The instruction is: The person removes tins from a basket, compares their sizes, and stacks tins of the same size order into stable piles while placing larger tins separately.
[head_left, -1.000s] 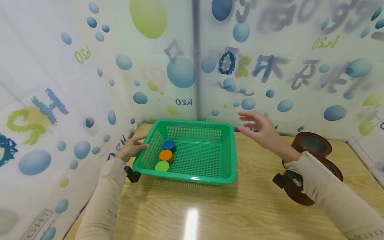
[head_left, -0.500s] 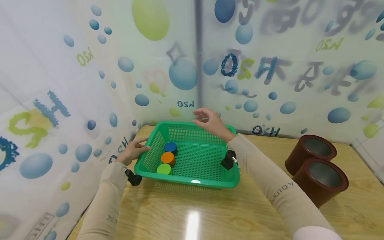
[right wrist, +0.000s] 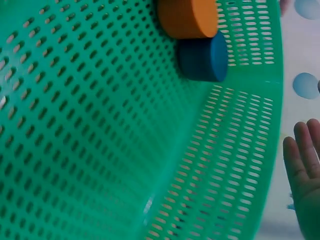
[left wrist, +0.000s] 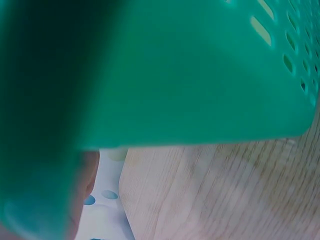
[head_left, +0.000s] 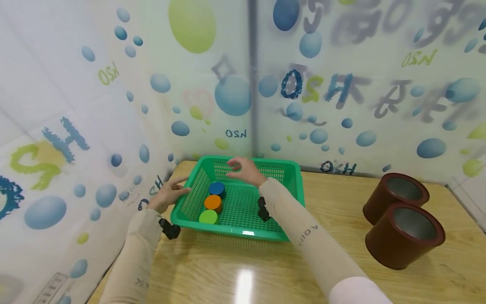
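Note:
A green plastic basket (head_left: 248,231) with slotted walls stands on the table. Along its left side inside lie a blue cylinder (head_left: 217,189), an orange cylinder (head_left: 213,203) and a light green cylinder (head_left: 209,217). My left hand (head_left: 168,195) touches the basket's left rim from outside, its fingers loosely extended; in the left wrist view the basket wall hides most of it. Over the back part of the basket hovers my right hand (head_left: 247,171), holding nothing, thumb and fingers apart. The right wrist view has its fingers (right wrist: 305,150) at the right edge, apart from the cylinders.
Two dark brown hollow cylinders, a rear one (head_left: 396,196) and a front one (head_left: 404,236), stand at the right on the wooden table (head_left: 326,270). Walls with printed blue and green bubbles rise behind and at the left.
My right hand has swept left from beside the brown hollow cylinders to above the basket, then lower. The left hand stays at the basket's rim. The cylinders inside keep their places.

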### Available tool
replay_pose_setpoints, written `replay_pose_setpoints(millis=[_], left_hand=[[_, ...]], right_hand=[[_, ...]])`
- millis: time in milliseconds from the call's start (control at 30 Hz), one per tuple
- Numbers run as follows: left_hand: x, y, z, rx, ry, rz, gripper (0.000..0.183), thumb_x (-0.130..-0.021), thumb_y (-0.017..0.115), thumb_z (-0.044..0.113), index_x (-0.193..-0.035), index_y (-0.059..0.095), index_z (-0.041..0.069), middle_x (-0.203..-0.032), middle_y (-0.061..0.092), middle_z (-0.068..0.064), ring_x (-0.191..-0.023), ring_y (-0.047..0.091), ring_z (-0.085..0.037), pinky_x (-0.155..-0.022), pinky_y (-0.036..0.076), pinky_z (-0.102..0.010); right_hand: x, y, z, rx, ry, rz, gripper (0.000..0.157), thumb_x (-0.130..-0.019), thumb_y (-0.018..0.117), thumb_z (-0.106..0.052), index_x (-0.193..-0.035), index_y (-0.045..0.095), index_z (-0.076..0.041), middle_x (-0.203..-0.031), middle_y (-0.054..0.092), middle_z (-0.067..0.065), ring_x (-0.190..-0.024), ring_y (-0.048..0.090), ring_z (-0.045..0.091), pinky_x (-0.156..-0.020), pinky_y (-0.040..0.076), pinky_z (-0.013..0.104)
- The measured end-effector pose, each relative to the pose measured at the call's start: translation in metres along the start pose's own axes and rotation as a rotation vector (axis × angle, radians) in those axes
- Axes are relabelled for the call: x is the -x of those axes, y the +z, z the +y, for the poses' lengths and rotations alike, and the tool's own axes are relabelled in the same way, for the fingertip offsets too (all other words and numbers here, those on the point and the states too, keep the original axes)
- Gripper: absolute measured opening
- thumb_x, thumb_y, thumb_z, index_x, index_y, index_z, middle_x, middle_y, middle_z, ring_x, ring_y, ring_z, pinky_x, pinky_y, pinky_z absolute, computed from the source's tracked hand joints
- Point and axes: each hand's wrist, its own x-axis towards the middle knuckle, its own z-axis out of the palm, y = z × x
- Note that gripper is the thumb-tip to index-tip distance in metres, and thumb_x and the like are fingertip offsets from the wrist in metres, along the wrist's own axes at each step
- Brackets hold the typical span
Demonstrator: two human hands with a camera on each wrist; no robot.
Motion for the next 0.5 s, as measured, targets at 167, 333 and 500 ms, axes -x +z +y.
replay_pose_setpoints(millis=[167,333,500], left_hand=[[0.002,0.000,0.001,-0.014,0.009,0.008,0.057,-0.092,0.054,0.019,-0.142,0.029,0.009,-0.121,0.042,-0.027,-0.090,0.055,-0.025,-0.079,0.050,-0.040],[0.002,0.001,0.002,-0.021,0.019,0.017,0.056,-0.092,0.054,0.017,-0.141,0.030,0.008,-0.119,0.044,-0.028,-0.088,0.056,-0.025,-0.076,0.051,-0.039],[0.003,0.002,0.002,-0.021,0.001,0.032,0.055,-0.091,0.054,0.017,-0.141,0.032,0.009,-0.117,0.045,-0.026,-0.087,0.055,-0.024,-0.076,0.051,-0.040]], right_hand=[[-0.001,0.015,0.009,-0.011,0.045,-0.028,0.040,-0.083,0.065,-0.008,-0.120,0.053,0.001,-0.118,0.053,0.017,-0.105,0.053,0.032,-0.084,0.047,0.031],[-0.005,0.027,0.018,-0.029,0.080,-0.066,0.043,-0.084,0.063,-0.006,-0.123,0.050,0.003,-0.122,0.050,0.021,-0.107,0.051,0.034,-0.085,0.046,0.033],[-0.009,0.042,0.021,0.006,0.129,-0.141,0.047,-0.085,0.062,-0.005,-0.128,0.046,0.004,-0.129,0.046,0.019,-0.115,0.045,0.033,-0.090,0.043,0.035]])
